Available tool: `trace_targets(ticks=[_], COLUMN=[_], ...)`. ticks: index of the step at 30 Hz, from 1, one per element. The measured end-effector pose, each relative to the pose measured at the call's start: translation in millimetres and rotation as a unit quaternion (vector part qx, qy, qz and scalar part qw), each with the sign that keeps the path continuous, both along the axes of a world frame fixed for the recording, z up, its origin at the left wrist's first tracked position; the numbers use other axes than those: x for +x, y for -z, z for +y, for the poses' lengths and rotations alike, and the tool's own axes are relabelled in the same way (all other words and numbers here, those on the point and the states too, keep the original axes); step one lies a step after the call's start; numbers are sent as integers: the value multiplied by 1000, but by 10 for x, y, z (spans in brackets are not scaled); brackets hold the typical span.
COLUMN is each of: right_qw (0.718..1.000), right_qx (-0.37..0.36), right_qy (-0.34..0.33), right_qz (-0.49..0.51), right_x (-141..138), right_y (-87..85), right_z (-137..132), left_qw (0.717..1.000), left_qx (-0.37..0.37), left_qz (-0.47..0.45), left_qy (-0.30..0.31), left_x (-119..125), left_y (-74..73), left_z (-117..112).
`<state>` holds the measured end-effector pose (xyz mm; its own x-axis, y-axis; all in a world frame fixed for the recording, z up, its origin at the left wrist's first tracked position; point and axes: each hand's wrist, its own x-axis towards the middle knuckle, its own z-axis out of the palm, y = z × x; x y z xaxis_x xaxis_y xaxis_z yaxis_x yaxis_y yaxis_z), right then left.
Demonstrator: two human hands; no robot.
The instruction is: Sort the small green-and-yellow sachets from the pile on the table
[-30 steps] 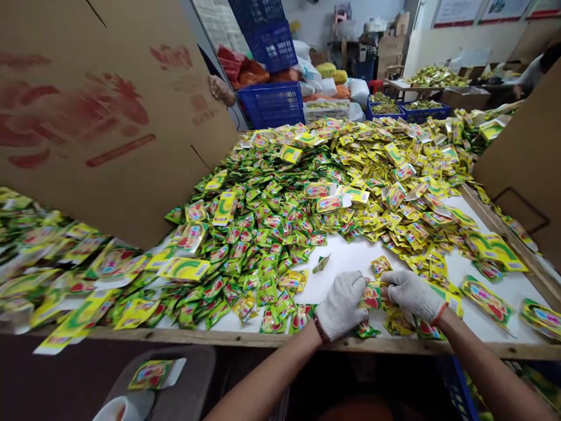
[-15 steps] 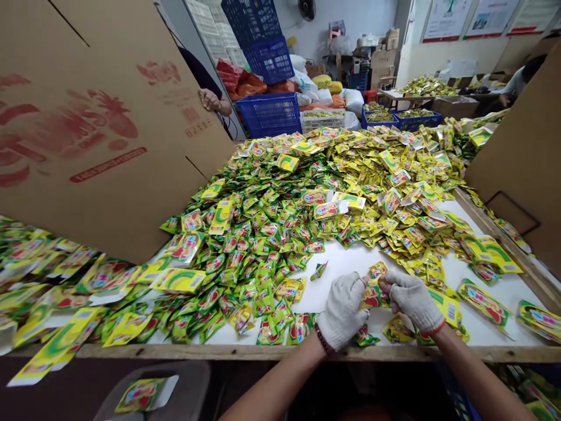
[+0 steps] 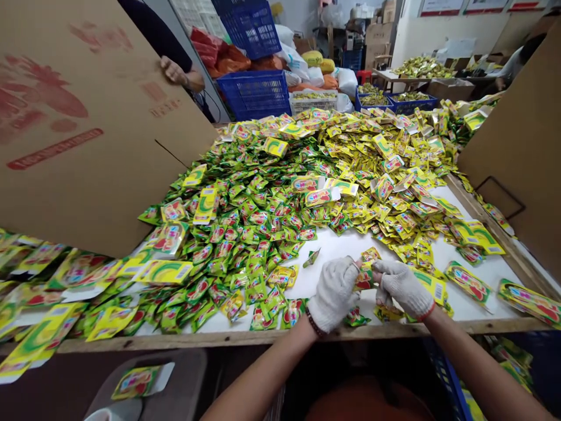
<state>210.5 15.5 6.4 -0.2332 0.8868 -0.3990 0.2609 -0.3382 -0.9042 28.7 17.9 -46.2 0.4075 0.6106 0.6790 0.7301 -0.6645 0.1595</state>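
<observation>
White tabletop (image 3: pixel 331 245) buried in a packet pile (image 3: pixel 249 202), green left, yellow right; blue crate (image 3: pixel 253 95) and sacks (image 3: pixel 309 73) behind. Change in the last second: cardboard box (image 3: pixel 56 196) at left has shifted further left, co-worker's hand (image 3: pixel 173 70) on its edge moving with it. No effect at the work spot: both gloved hands are still on the same packet. Small red-and-green packet (image 3: pixel 364 280) sits between the fingertips, near the front edge. Left hand (image 3: pixel 335 295) looks pinched on its left side, right hand (image 3: pixel 402 289) on its right; exact finger contact partly hidden.
</observation>
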Motion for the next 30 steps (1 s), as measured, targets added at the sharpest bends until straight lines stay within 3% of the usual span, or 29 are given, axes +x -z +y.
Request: trace_targets(ticks=[4, 6, 8, 10, 13, 15, 17, 19, 21, 25, 30], right_qw=[998, 997, 994, 978, 945, 933, 926, 926, 938, 970, 965], right_qx=[-29, -32, 17, 120, 272, 336, 363, 351, 307, 222, 249], right_qy=[-52, -76, -93, -118, -111, -46, 44, 122, 156, 95, 50], right_qz=[5, -8, -57, -122, -147, -120, -91, -67, -37, -28, -64], right_x=[-68, -94, -85, -47, 9, 22, 28, 38, 50, 32, -64], right_y=[-90, -100, -107, -112, -71, 19, 150, 279, 364, 363, 328], right_z=[-68, -53, -9, 32, 23, -34, -105, -164, -195, -203, -237], left_qw=[998, 992, 973, 930, 823, 762, 737, 736, 743, 745, 785], left_qx=[-30, -93, -188, -312, -461, -496, -502, -503, -504, -517, -497], left_qz=[-47, -87, -133, -192, -328, -413, -450, -448, -431, -405, -363], left_qy=[-7, 0, 13, 38, 61, 53, 49, 65, 88, 116, 75], left_x=[28, 68, 83, 61, -8, -42, -54, -51, -45, -51, -89], left_y=[70, 39, -54, -168, -264, -250, -200, -152, -126, -115, -83], left_z=[-17, -66, -108, -123, -118, -129, -161, -205, -243, -272, -245])
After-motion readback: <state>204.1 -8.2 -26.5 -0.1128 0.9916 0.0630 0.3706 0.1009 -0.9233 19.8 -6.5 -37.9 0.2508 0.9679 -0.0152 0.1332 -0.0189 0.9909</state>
